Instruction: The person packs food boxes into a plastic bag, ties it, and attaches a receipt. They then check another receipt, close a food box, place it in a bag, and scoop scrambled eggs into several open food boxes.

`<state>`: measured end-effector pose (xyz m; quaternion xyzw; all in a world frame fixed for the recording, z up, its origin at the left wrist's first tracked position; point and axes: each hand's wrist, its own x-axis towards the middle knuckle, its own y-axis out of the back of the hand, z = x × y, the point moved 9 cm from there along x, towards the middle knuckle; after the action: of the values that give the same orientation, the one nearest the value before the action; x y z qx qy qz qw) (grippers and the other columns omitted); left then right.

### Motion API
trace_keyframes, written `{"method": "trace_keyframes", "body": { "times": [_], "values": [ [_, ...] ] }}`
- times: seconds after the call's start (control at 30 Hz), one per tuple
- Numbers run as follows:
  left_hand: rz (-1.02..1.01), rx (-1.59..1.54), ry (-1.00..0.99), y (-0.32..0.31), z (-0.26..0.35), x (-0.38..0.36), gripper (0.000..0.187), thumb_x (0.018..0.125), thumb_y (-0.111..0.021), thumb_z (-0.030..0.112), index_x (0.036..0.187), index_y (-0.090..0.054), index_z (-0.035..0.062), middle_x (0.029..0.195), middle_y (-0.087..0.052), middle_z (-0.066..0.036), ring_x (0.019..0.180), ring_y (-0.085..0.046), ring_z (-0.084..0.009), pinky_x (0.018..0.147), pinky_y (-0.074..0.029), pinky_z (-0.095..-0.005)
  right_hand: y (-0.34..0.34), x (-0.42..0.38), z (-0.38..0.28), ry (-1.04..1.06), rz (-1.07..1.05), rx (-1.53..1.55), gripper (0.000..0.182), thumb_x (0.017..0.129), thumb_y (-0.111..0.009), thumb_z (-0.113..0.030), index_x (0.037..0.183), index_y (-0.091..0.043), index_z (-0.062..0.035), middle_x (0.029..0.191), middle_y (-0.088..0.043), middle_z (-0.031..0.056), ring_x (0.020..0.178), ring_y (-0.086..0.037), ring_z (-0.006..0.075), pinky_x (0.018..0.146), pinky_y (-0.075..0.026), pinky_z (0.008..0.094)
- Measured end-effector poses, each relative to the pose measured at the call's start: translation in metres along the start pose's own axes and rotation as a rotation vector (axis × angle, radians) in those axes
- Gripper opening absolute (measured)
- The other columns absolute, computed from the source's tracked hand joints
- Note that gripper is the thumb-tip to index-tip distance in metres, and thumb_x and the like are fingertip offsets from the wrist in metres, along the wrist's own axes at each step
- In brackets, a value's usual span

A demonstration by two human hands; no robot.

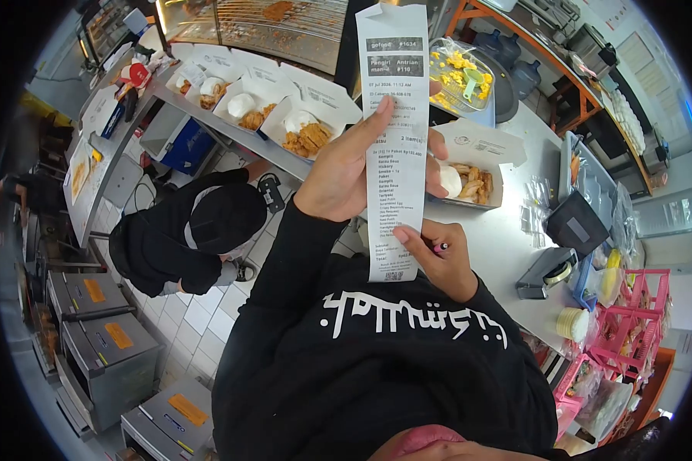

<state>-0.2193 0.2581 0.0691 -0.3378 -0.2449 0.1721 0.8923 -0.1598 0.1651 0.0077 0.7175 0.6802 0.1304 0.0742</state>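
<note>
A long printed receipt hangs upright in front of my chest, its print facing me. My left hand is closed on its middle, thumb across the front and fingers behind, with fingertips showing past the right edge. Lower down, my right hand pinches the paper near its bottom, thumb on the front. A pink pen pokes out of that same hand, most of it hidden. Just behind the receipt, to the right, sits an open food box with rice and brown meat pieces.
Several open boxes of rice and fried food line the left counter. A tray of yellow scrambled egg with a green scoop lies beyond. A co-worker in a black cap bends low at left. Pink baskets stand right.
</note>
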Motion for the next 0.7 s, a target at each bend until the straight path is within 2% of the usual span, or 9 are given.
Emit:
{"method": "trace_keyframes", "body": {
  "times": [0.1,0.2,0.23,0.33,0.37,0.43,0.53,0.63,0.7],
  "values": [
    [0.048,0.016,-0.083,0.001,0.019,-0.011,0.057,0.101,-0.031,0.044,0.143,-0.029,0.0051,0.097,-0.059,-0.015,0.079,-0.064,-0.0235,0.076,-0.054,-0.0397,-0.017,0.003,0.004,0.013,-0.081,0.01,0.021,0.09,-0.064,-0.019,0.092,-0.069,0.0021,0.058,-0.059,0.0091,0.047,-0.041,0.0082,0.046,-0.035,0.0264],
    [0.12,0.104,-0.202,0.004,0.054,-0.029,0.058,0.101,-0.032,0.045,0.142,-0.032,0.0039,0.092,-0.059,-0.012,0.072,-0.06,-0.0196,0.073,-0.053,-0.0367,-0.042,0.014,0.011,0.107,-0.248,-0.126,0.02,0.089,-0.065,-0.019,0.086,-0.067,0.0008,0.059,-0.06,0.0098,0.045,-0.048,0.0115,0.046,-0.038,0.028],
    [0.168,0.174,-0.251,0.009,0.068,-0.037,0.058,0.101,-0.032,0.046,0.142,-0.032,0.0037,0.09,-0.059,-0.011,0.07,-0.059,-0.0185,0.072,-0.053,-0.0362,-0.055,0.019,0.029,0.026,-0.341,-0.057,0.022,0.089,-0.066,-0.022,0.08,-0.063,-0.0017,0.058,-0.061,0.0092,0.048,-0.057,0.0183,0.049,-0.043,0.0308],
    [0.387,0.42,-0.377,0.026,0.11,-0.076,0.053,0.1,-0.039,0.041,0.137,-0.04,0.0023,0.089,-0.059,-0.009,0.069,-0.056,-0.0143,0.066,-0.051,-0.0306,-0.074,0.046,0.07,0.071,-0.431,-0.377,0.021,0.088,-0.064,-0.023,0.082,-0.061,-0.0036,0.074,-0.067,0.009,0.065,-0.066,0.023,0.059,-0.049,0.0353],
    [0.478,0.523,-0.418,0.034,0.124,-0.09,0.051,0.1,-0.042,0.039,0.136,-0.042,0.0022,0.088,-0.059,-0.008,0.069,-0.056,-0.0135,0.065,-0.05,-0.0291,-0.079,0.055,0.076,0.166,-0.414,-0.472,0.018,0.087,-0.064,-0.022,0.091,-0.061,-0.0047,0.085,-0.067,0.0098,0.071,-0.066,0.0238,0.061,-0.05,0.036],
    [0.667,0.66,-0.472,0.058,0.146,-0.117,0.047,0.098,-0.049,0.035,0.132,-0.046,0.0019,0.087,-0.059,-0.007,0.068,-0.055,-0.0121,0.062,-0.048,-0.0264,-0.092,0.072,0.087,0.35,-0.372,-0.661,0.025,0.087,-0.062,-0.02,0.108,-0.062,-0.0069,0.108,-0.066,0.0113,0.084,-0.066,0.0255,0.066,-0.052,0.0374],
    [0.917,0.732,-0.484,0.127,0.149,-0.147,0.039,0.095,-0.056,0.028,0.124,-0.052,0.002,0.086,-0.058,-0.005,0.065,-0.055,-0.0108,0.057,-0.046,-0.0242,-0.113,0.103,0.093,0.5,-0.229,-0.662,0.043,0.085,-0.062,-0.018,0.125,-0.051,-0.0108,0.127,-0.054,0.0102,0.097,-0.062,0.0263,0.073,-0.053,0.0395],
    [1.053,0.737,-0.422,0.194,0.124,-0.161,0.029,0.092,-0.06,0.021,0.114,-0.055,0.0028,0.084,-0.058,-0.004,0.06,-0.055,-0.0109,0.052,-0.045,-0.0245,-0.128,0.135,0.113,0.423,-0.209,-0.788,0.046,0.085,-0.059,-0.016,0.129,-0.046,-0.0112,0.122,-0.054,0.0098,0.097,-0.061,0.0299,0.073,-0.053,0.0424],
    [1.152,0.729,-0.356,0.238,0.101,-0.166,0.024,0.091,-0.061,0.016,0.11,-0.055,0.003,0.084,-0.058,-0.004,0.058,-0.055,-0.0118,0.049,-0.046,-0.0262,-0.125,0.141,0.13,0.429,-0.14,-0.76,0.039,0.085,-0.059,-0.015,0.122,-0.049,-0.0102,0.112,-0.055,0.0101,0.094,-0.061,0.0301,0.071,-0.052,0.0423]
  ]
}}
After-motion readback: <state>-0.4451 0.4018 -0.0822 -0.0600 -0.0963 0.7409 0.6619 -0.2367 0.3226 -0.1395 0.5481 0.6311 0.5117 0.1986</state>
